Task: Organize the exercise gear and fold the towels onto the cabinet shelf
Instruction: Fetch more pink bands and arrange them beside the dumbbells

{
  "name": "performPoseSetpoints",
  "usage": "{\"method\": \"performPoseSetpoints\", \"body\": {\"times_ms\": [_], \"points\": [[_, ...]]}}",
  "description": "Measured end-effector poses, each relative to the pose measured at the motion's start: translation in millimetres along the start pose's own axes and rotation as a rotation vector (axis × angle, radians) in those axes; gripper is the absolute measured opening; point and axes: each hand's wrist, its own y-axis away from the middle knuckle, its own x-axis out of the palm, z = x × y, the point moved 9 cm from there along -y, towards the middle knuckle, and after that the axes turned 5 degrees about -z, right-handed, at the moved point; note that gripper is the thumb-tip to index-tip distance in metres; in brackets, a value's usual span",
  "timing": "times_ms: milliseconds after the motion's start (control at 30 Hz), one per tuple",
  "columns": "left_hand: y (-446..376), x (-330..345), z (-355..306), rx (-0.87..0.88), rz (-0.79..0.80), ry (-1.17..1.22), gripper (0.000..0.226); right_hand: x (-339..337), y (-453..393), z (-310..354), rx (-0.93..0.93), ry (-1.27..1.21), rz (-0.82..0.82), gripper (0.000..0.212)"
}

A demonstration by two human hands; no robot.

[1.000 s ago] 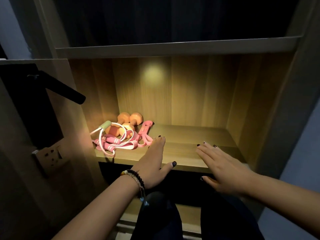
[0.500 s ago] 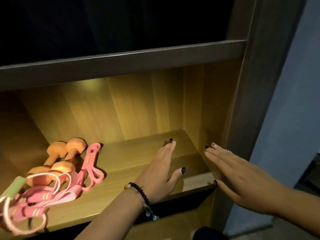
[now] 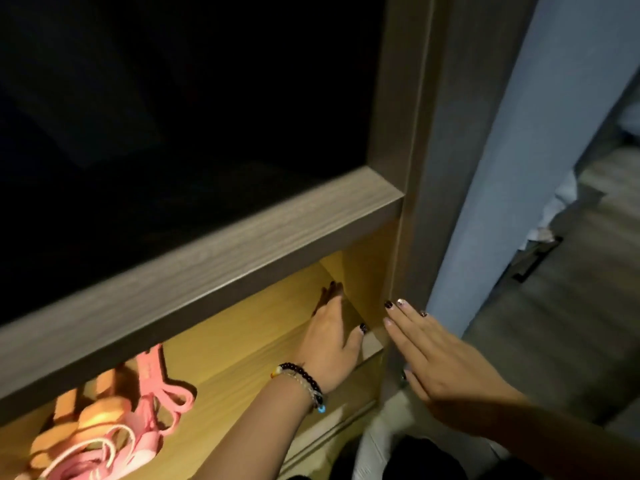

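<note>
From the head camera, the lit cabinet shelf runs from lower left toward the right wall of its compartment, and the thick board above it covers the back of the shelf, so only the front strip shows. The left hand lies flat on the shelf near the right corner, its grip spread with straight fingers and the thumb out to the side; the fingertips reach into shadow under the board and are hard to make out. A beaded bracelet circles that wrist. The right hand is held just outside the cabinet's right upright, its grip also spread, fingers straight and close together, holding nothing; whether it touches the upright cannot be told. The exercise gear sits at the far left of the shelf, well apart from both hands: orange dumbbells, blurred and partly hidden by the board, with a pink resistance band lying over and beside them and a pink and white skipping rope cut off by the lower edge. The compartment above the board is too dark to read. At the far right lies a grey floor, with pale shapes at the edge too blurred to name.
</note>
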Motion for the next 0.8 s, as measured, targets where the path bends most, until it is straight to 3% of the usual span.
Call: {"method": "performPoseSetpoints", "body": {"times_ms": [167,367,567,800], "points": [[1,5,-33,0.037,0.087,-0.06,0.074,-36,37,-20,0.218,-0.066,-0.018,0.08],[6,44,-85,0.09,0.267,-0.061,0.081,-37,97,-65,0.541,-0.284,0.076,0.082],[-12,83,-166,0.223,0.379,-0.054,0.086,-45,132,-132,0.614,-0.222,0.1,0.082],[-77,117,-243,0.286,0.334,-0.103,0.082,-36,142,-243,0.683,-0.251,0.14,0.082]]}}
